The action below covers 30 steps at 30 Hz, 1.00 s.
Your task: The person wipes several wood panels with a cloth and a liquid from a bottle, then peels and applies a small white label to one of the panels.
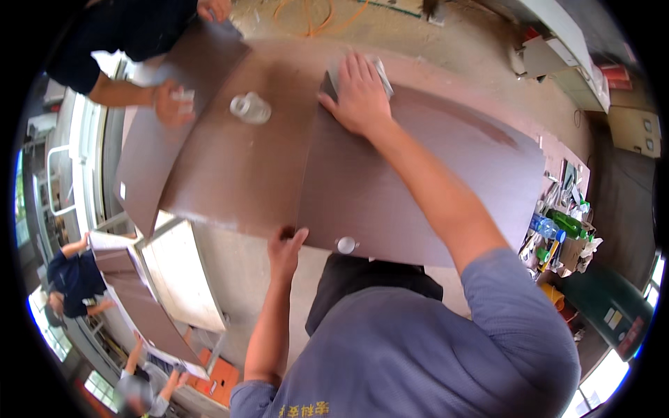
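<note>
A flat brown panel (418, 188) lies in front of me on the workbench, with a round pale spot (346, 244) by its near edge. A darker, wet-looking streak crosses its far right part. My right hand (361, 94) rests with outstretched fingers on a crumpled grey-white cloth (382, 73) at the panel's far left corner, pressing it down. At the near left corner my left hand (287, 252) is closed at the panel's edge, thumb up, its other fingers partly hidden. Left of the panel, a clear plastic container (251, 109) stands on the brown bench surface (237, 160).
Across the bench at left, a co-worker's blurred hand (173, 103) is beside another tilted brown panel (160, 153). Bottles and tools crowd the bench's right end (561, 230). Two people at lower left handle another brown panel (150, 299). An orange hose (313, 24) lies beyond.
</note>
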Available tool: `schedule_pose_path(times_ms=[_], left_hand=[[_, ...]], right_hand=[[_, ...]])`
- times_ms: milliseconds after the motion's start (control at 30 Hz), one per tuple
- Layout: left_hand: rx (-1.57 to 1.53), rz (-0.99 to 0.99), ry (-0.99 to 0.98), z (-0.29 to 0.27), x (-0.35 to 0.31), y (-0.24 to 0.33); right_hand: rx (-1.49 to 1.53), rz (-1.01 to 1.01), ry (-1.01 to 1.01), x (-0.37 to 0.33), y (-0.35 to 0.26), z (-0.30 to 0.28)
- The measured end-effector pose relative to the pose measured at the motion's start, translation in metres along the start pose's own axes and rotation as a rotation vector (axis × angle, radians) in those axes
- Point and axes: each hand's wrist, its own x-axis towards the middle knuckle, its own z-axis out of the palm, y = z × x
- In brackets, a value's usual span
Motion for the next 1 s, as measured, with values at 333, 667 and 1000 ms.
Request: schedule_pose_path(times_ms=[333, 667, 1000], left_hand=[[-0.346, -0.072, -0.220, -0.024, 0.005, -0.017], [-0.347, -0.029, -0.252, -0.025, -0.005, -0.039], [-0.356, -0.019, -0.248, -0.029, -0.011, -0.029]], right_hand=[[0.257, -0.528, -0.357, -0.135, -0.117, -0.009], [0.322, -0.592, -0.417, -0.135, -0.136, -0.011], [0.115, -0.373, -0.105, -0.055, -0.090, 0.009]])
